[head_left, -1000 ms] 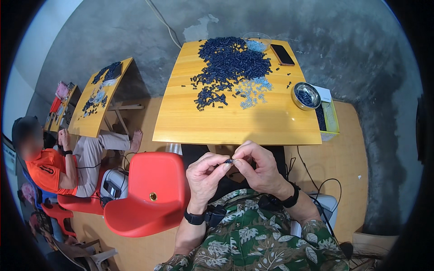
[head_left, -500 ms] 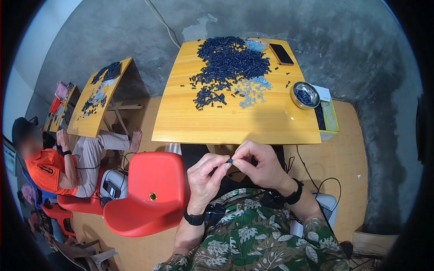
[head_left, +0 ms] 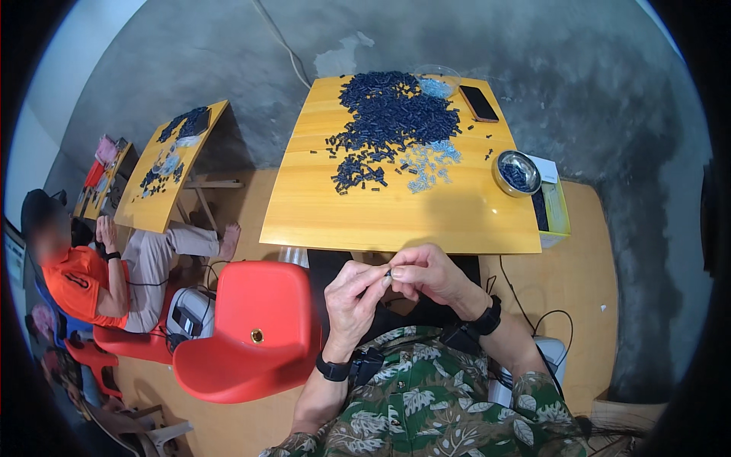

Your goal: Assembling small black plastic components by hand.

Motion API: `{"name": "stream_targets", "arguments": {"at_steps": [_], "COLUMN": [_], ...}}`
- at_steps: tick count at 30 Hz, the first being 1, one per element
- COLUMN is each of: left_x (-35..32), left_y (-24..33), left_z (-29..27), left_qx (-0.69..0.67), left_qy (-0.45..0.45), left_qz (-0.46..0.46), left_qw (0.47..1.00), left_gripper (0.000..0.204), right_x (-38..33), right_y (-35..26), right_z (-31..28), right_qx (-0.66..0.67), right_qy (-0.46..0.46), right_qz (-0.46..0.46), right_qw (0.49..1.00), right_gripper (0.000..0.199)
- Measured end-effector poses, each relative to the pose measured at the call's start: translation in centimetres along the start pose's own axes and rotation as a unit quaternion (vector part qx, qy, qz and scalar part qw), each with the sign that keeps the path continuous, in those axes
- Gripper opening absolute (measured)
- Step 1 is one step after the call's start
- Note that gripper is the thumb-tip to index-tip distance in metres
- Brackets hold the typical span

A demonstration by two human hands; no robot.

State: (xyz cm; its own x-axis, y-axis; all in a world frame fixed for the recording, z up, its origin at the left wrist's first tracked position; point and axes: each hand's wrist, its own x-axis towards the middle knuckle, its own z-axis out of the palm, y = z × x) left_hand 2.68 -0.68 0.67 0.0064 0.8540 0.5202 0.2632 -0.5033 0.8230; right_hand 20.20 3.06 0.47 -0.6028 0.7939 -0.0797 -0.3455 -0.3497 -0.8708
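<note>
Small dark part (head_left: pixel 387 272), pinched between both hands just below the near edge of the yellow counter (head_left: pixel 396 213), sits at about six o'clock of the picture's centre. At nine o'clock a seated person in an orange shirt (head_left: pixel 76 282) is beside a red plastic chair (head_left: pixel 255 335); then the left hand (head_left: pixel 352 301) has its grip clamped on the part, and the right hand (head_left: pixel 430 276) closes its fingertips on it from the other side. Up at twelve o'clock lies a heap of dark pieces (head_left: pixel 392 118) with pale blue pieces (head_left: pixel 430 164) beside it, a black phone (head_left: pixel 478 103) at one o'clock, and a round metal bowl (head_left: pixel 517 173) at two o'clock.
</note>
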Motion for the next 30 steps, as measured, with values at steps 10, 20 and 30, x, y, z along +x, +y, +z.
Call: {"name": "stream_targets", "arguments": {"at_steps": [10, 20, 30], "left_x": [0.0, -0.6, -0.5], "left_y": [-3.3, -4.8, -3.6], "left_z": [-0.3, -1.0, -1.4], "left_qx": [-0.117, -0.307, -0.277], "left_qy": [0.036, 0.105, 0.107], "left_qz": [-0.120, -0.217, -0.214], "left_qw": [0.985, 0.921, 0.931], "left_gripper": [0.014, 0.017, 0.016], "right_x": [4.0, 12.7, 8.6], "right_y": [0.0, 1.9, -0.3], "right_z": [-0.4, -6.3, -1.3], "right_qx": [-0.047, -0.645, -0.483], "right_qy": [0.032, 0.264, 0.228], "right_qz": [0.040, -0.266, -0.194], "right_qw": [0.998, 0.666, 0.823], "right_gripper": [0.022, 0.012, 0.009]}}
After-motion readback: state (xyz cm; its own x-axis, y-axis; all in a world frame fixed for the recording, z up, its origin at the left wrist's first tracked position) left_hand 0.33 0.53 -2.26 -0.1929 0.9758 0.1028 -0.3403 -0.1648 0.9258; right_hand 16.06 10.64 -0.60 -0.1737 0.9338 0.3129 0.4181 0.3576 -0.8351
